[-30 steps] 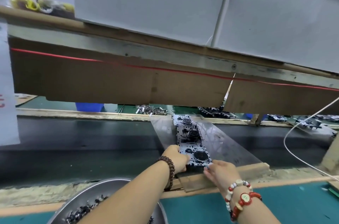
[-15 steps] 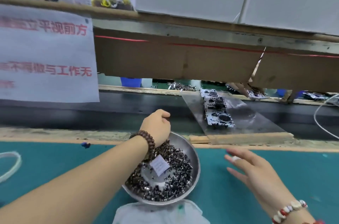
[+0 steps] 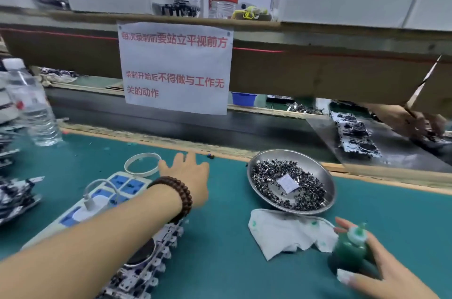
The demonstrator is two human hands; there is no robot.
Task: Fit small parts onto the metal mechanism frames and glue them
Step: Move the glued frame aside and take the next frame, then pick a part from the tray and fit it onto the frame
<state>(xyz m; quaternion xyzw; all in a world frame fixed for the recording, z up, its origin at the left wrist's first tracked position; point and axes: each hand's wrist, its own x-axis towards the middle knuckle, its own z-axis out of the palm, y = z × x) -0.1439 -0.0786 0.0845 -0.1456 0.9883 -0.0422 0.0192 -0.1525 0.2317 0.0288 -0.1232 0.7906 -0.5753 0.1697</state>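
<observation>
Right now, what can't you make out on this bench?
- Metal mechanism frame, head view: largely hidden under the left forearm, cut off by the bottom edge.
- Green glue bottle: blurred; the right hand covers its side.
- Small dark parts in the round steel dish: too small to identify.
- Left hand: fingertips blurred.

Even overhead light lit my bench brightly, with only soft shadows under my left forearm (image 3: 97,237). Glare glinted on the steel dish (image 3: 318,171) at three o'clock. Edges bowed from the wide lens, and motion blur smeared the nine o'clock side.
</observation>
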